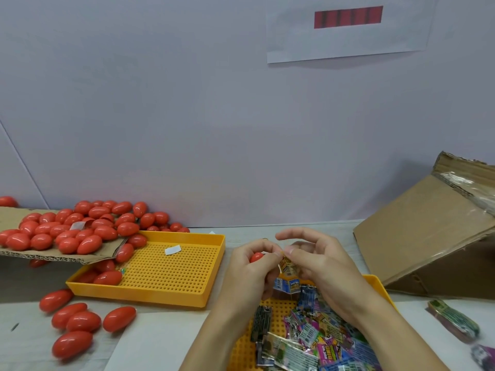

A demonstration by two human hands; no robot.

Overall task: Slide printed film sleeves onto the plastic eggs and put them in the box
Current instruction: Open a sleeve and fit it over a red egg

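Head view: your left hand is curled round one red plastic egg, only its tip showing btw. thumb & fingers. Your right hand pinches a printed film sleeve at thumb & forefinger, other fingers spread loose above; sleeve hangs just beside the egg, can't tell if it's on it. Both hands sit over the near yellow perforated tray, which holds a heap of loose sleeves. A second yellow tray lies to your left w/ a few eggs in its left corner & a white paper scrap. Above it a cardboard flap carries the egg pile; more eggs lie on the bench near-left. Cardboard box stands tilted at your right, well apart from the hands.
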